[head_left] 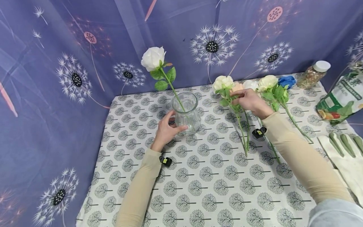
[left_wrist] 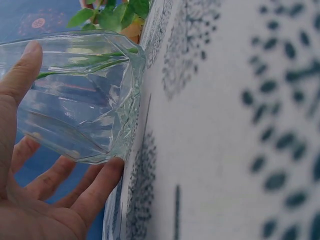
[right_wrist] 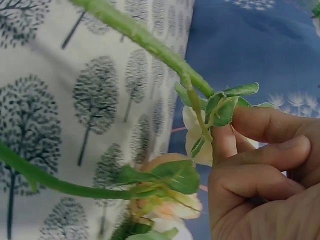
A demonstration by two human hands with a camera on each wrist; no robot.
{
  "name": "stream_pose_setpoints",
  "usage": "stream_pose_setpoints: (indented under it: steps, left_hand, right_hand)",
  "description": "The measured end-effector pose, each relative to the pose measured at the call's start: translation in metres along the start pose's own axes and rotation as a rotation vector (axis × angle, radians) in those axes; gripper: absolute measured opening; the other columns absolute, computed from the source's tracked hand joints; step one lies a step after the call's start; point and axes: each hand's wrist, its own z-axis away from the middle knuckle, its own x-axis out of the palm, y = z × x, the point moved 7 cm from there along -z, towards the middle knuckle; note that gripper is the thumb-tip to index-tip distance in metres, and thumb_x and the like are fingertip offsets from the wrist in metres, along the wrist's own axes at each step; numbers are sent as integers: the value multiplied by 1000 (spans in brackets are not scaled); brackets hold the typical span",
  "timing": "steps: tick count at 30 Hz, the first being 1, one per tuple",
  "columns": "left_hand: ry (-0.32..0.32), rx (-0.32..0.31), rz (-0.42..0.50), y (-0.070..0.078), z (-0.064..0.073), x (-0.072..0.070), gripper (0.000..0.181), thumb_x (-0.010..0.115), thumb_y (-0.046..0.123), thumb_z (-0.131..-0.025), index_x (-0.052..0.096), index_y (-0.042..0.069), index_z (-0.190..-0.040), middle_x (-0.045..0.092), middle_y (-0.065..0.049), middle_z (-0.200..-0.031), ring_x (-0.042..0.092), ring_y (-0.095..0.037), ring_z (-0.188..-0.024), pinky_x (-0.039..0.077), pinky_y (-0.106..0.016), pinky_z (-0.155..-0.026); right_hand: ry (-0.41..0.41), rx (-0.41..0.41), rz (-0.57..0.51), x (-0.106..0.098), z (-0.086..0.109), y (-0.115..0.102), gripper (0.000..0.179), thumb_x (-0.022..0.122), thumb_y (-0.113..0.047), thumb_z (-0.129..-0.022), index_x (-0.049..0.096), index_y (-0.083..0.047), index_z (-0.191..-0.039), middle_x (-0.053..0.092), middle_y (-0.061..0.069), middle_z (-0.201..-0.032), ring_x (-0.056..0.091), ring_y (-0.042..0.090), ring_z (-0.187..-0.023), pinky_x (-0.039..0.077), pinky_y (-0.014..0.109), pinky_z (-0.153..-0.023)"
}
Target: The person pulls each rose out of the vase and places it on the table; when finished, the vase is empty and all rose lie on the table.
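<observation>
A clear faceted glass vase point(head_left: 186, 110) stands on the tree-print tablecloth, and a white rose point(head_left: 153, 59) leans in it with its stem inside the glass. My left hand point(head_left: 165, 130) holds the vase low on its side; in the left wrist view the thumb lies along one wall and the fingertips touch the other near the base. My right hand point(head_left: 250, 101) pinches a cream rose point(head_left: 223, 83) just under its bloom, by the green leaves point(right_wrist: 222, 107). Beside that bloom is a peach rose point(right_wrist: 172, 200), its stem point(right_wrist: 70, 187) lying alongside.
Further right lie a white rose point(head_left: 250, 84), another cream rose point(head_left: 267, 82) and a blue rose point(head_left: 287, 81). A white-capped jar point(head_left: 313, 75), a green and white bag point(head_left: 341, 97) and pale gloves point(head_left: 344, 157) occupy the right side. A purple dandelion-print curtain point(head_left: 175, 31) hangs behind.
</observation>
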Motion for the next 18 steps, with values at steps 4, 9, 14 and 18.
stream_pose_setpoints:
  steps: [4, 9, 14, 18]
  left_hand:
    - [-2, -6, 7, -1, 0, 0, 88, 98, 23, -82, 54, 16, -158, 61, -15, -154, 66, -39, -138, 66, -41, -110]
    - [-4, -17, 11, -1, 0, 0, 89, 98, 23, -82, 53, 16, -158, 61, -16, -153, 66, -39, -138, 66, -41, -110]
    - [-12, -26, 13, -1, 0, 1, 89, 98, 22, -82, 53, 17, -159, 60, -16, -153, 68, -40, -136, 67, -41, -108]
    - [-17, -34, 14, -1, 0, 1, 89, 98, 21, -82, 52, 18, -158, 60, -17, -153, 69, -42, -134, 67, -42, -107]
  right_hand:
    - [-11, 14, -4, 5, -6, 7, 61, 66, -11, -105, 48, -11, -164, 38, 23, -175, 49, 39, -142, 42, 64, -128]
    - [-5, 15, 23, 7, -10, 11, 60, 65, -9, -104, 49, -7, -162, 36, 23, -176, 52, 30, -119, 50, 55, -114]
    - [6, 36, 34, 9, -10, 14, 58, 63, -7, -104, 49, -5, -161, 40, 28, -170, 51, 38, -135, 48, 60, -123]
    - [49, 39, 76, 9, -11, 16, 56, 67, -7, -102, 55, -6, -157, 52, 26, -148, 55, 26, -105, 58, 41, -94]
